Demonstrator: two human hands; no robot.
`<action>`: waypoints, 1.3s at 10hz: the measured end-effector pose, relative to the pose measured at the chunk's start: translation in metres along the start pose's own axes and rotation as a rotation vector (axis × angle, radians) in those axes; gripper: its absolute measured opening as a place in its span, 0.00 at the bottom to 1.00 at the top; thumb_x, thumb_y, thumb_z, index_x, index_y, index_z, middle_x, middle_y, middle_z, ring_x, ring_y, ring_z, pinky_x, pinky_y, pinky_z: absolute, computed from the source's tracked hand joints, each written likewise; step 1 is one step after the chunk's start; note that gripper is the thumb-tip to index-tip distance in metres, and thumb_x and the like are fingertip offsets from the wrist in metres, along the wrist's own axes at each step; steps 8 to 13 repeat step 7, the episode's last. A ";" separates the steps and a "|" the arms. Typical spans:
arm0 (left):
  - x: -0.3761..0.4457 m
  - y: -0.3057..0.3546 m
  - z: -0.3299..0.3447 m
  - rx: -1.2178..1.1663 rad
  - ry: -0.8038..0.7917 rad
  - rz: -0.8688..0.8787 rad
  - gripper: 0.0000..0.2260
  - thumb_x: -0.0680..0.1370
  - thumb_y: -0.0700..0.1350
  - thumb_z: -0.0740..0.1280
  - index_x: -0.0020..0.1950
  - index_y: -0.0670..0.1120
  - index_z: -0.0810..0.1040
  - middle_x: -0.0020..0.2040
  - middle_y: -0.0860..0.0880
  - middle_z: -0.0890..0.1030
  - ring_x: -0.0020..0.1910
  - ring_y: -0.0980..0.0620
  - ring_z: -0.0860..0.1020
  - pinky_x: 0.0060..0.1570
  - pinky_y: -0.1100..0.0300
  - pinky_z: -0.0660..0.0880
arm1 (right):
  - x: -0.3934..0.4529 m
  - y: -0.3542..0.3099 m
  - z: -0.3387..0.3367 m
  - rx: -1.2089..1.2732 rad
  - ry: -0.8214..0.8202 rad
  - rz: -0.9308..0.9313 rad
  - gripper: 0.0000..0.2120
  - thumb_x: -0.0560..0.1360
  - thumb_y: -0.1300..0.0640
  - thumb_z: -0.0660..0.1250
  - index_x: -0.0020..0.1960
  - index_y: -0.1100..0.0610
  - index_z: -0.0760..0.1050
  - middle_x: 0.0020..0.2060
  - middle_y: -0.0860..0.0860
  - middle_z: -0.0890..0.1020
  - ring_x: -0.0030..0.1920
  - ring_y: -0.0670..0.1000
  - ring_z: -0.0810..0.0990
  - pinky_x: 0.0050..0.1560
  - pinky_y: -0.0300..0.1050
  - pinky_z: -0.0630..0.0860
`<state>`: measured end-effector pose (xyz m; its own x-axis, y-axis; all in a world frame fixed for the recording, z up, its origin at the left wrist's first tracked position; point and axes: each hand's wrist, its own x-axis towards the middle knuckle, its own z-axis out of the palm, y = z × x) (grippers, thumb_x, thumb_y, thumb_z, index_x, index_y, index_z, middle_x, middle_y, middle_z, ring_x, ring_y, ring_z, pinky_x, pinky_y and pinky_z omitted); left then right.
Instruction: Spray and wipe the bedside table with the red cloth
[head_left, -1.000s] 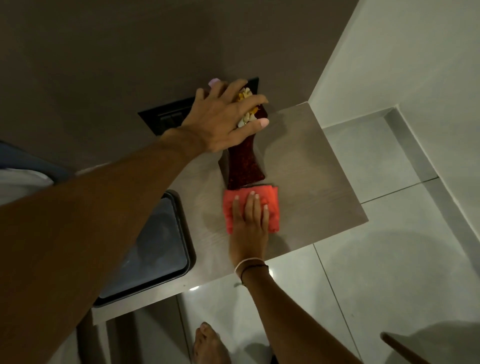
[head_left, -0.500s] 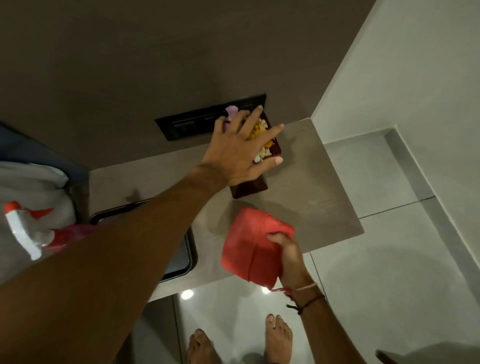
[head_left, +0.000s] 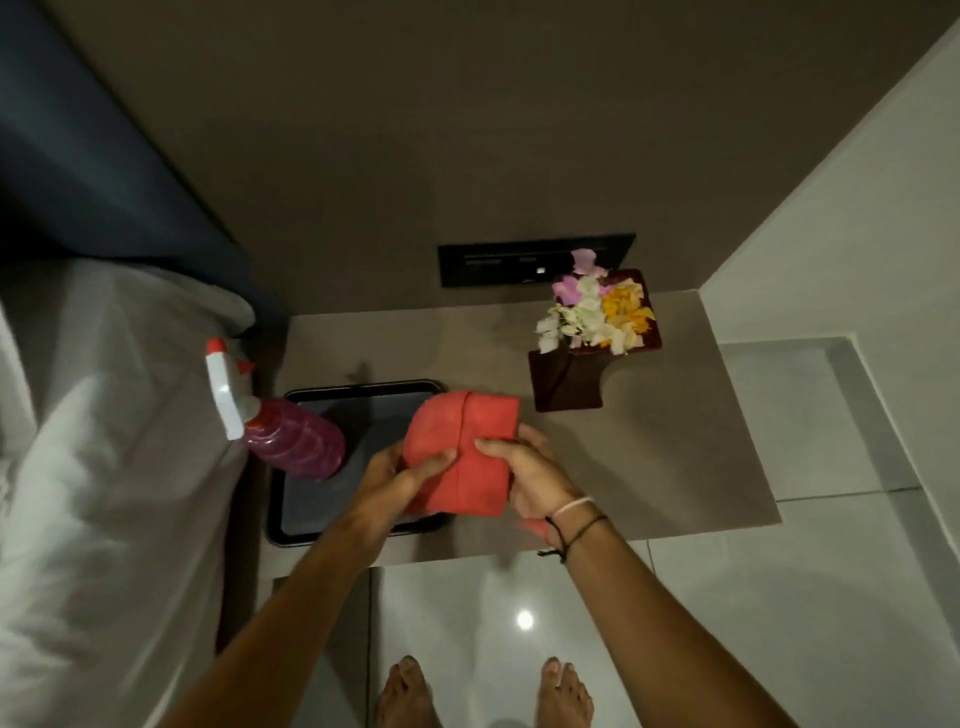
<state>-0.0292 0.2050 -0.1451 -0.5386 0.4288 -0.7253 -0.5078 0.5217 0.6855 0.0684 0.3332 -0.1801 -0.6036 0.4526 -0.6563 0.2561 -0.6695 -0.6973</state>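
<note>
The red cloth (head_left: 467, 447) is folded and held above the front of the grey-brown bedside table (head_left: 665, 447). My left hand (head_left: 400, 480) grips its left edge and my right hand (head_left: 524, 475) grips its right side, thumbs on top. A spray bottle (head_left: 280, 431) with pink liquid and a white and red trigger head lies on its side at the table's left, its base over a dark tray (head_left: 358, 415).
A dark red vase of white, yellow and pink flowers (head_left: 592, 338) stands at the back right of the table. A black switch panel (head_left: 519, 260) is on the wall behind. White bedding (head_left: 104, 467) lies to the left. My bare feet (head_left: 405, 696) stand on glossy floor tiles.
My left hand let go of the flower vase and came back to grip the cloth. The cloth was lifted off the table. The view tilted, revealing the spray bottle and bed.
</note>
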 end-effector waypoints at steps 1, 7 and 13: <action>0.013 -0.018 -0.019 -0.018 0.153 -0.016 0.19 0.78 0.36 0.71 0.68 0.34 0.77 0.64 0.33 0.81 0.55 0.40 0.80 0.51 0.48 0.81 | 0.017 0.009 0.022 -0.242 -0.015 0.011 0.15 0.74 0.70 0.70 0.53 0.52 0.78 0.57 0.61 0.83 0.60 0.63 0.81 0.65 0.64 0.76; -0.142 0.217 -0.027 1.397 0.312 0.924 0.37 0.81 0.65 0.55 0.85 0.52 0.46 0.86 0.41 0.50 0.84 0.43 0.53 0.80 0.45 0.57 | -0.134 -0.207 0.033 -1.619 0.374 -0.815 0.37 0.79 0.46 0.63 0.82 0.53 0.51 0.80 0.59 0.59 0.80 0.59 0.57 0.78 0.56 0.58; -0.142 0.217 -0.027 1.397 0.312 0.924 0.37 0.81 0.65 0.55 0.85 0.52 0.46 0.86 0.41 0.50 0.84 0.43 0.53 0.80 0.45 0.57 | -0.134 -0.207 0.033 -1.619 0.374 -0.815 0.37 0.79 0.46 0.63 0.82 0.53 0.51 0.80 0.59 0.59 0.80 0.59 0.57 0.78 0.56 0.58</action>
